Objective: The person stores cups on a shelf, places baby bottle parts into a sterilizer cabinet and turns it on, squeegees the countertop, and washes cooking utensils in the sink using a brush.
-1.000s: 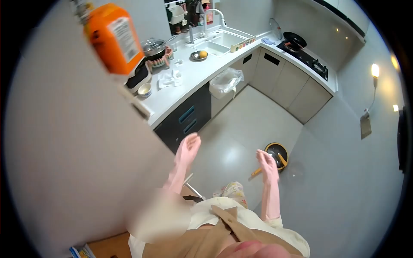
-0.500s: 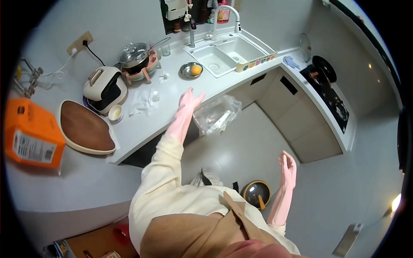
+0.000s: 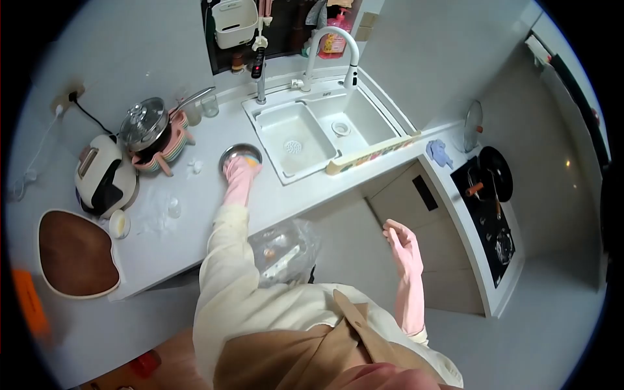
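Observation:
My left hand, in a pink rubber glove, reaches over the near side of a round metal bowl on the counter. A yellow-orange round thing shows in the bowl beside my fingers. The fingertips are partly hidden, so whether they grip the bowl or the yellow-orange thing is unclear. My right hand, gloved in pink too, hangs in the air over the floor, fingers loosely curled and holding nothing.
Right of the bowl is a white double sink with a tall faucet. A lidded pan on stacked bowls, a rice cooker and a cutting board stand left. A plastic bag hangs below the counter edge; the stove is right.
My left hand has moved forward from the counter edge to the metal bowl. My right hand has risen a little, still curled and holding nothing. The view has shifted closer to the sink.

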Demonstrator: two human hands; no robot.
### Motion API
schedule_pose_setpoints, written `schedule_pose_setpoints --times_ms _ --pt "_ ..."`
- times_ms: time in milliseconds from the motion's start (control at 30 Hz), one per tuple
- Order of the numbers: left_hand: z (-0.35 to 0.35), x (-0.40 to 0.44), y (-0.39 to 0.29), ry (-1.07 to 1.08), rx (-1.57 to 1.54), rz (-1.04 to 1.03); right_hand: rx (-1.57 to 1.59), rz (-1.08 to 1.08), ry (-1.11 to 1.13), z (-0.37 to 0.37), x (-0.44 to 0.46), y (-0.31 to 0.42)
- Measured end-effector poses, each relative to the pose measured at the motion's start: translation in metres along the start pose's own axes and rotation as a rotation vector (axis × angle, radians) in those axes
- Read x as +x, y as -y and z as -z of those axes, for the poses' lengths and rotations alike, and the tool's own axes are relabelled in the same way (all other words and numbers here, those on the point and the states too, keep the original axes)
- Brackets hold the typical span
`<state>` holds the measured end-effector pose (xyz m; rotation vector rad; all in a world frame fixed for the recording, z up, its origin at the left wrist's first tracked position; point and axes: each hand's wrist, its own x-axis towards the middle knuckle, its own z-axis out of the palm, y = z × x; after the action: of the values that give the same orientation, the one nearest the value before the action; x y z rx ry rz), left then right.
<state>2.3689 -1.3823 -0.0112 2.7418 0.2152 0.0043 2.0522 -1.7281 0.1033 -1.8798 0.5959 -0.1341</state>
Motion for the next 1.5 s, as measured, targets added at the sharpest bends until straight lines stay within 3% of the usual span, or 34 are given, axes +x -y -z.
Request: schedule_pose_setpoints --times_ms 67,200,367,500,600,667,700,833,900,967,1000,1033,1133,1200,1267,1300,1333,1433,1467,1500 --pt "0.011 -0.003 -0.008 0.083 -0.033 0.022 -0.001 -0.001 0.050 0.003 0.041 0.005" --pt "-0.007 0.010 0.012 -0.027 -0.030 0.049 0.090 0.032 0.256 -0.010 0.123 -0.003" --pt "0.029 0.003 -0.002 -0.142 -0.293 0.083 0.277 0.168 0.698 -0.038 0.234 0.009" --pt "0.041 -0.009 -0.112 -0.101 -0.286 -0.089 -0.107 0.278 0.754 -0.074 0.312 0.079" --pt "0.009 0.008 -0.222 0.053 -0.181 -0.211 -0.150 0.341 0.890 -0.093 0.362 0.108" --pt "0.014 0.015 -0.283 0.227 -0.249 -0.157 -0.222 0.395 0.813 -0.084 0.383 0.113" --pt "0.002 0.021 -0.291 0.217 -0.298 -0.183 -0.258 0.421 0.769 -0.078 0.395 0.116" --pt "-0.038 0.043 -0.315 0.256 -0.490 -0.305 0.033 0.264 0.950 -0.062 0.459 0.068" --pt "-0.079 0.066 -0.310 0.330 -0.732 -0.376 0.280 0.045 1.020 -0.052 0.480 0.050" --pt "-0.097 0.074 -0.313 0.308 -0.782 -0.456 0.601 -0.140 1.052 -0.042 0.498 0.034" --pt "-0.099 0.079 -0.314 0.292 -0.805 -0.498 0.592 -0.071 1.106 -0.036 0.501 0.031" --pt "-0.087 0.078 -0.321 0.263 -0.581 -0.525 0.586 -0.001 1.158 -0.029 0.503 0.032" --pt "-0.064 0.095 -0.339 0.139 0.062 -0.646 0.355 0.105 1.023 -0.013 0.523 0.034" --pt "-0.066 0.111 -0.347 0.003 0.458 -0.788 0.442 0.134 0.895 -0.014 0.552 0.029" --pt "-0.087 0.129 -0.342 -0.070 0.669 -1.108 0.570 0.147 0.789 0.001 0.541 0.057" --pt "-0.094 0.136 -0.341 -0.113 0.775 -1.264 0.774 0.036 0.852 -0.001 0.555 0.049" --pt "-0.091 0.138 -0.346 -0.137 0.677 -1.181 0.974 -0.080 0.912 -0.003 0.572 0.044" --pt "-0.094 0.141 -0.349 -0.066 0.659 -1.084 0.538 0.013 0.892 -0.015 0.582 0.019" --pt "-0.110 0.135 -0.343 0.058 0.820 -1.156 -0.032 0.211 0.821 -0.016 0.580 0.009" --pt "-0.118 0.136 -0.337 0.048 0.839 -1.102 -0.603 0.417 0.699 -0.019 0.583 0.003"
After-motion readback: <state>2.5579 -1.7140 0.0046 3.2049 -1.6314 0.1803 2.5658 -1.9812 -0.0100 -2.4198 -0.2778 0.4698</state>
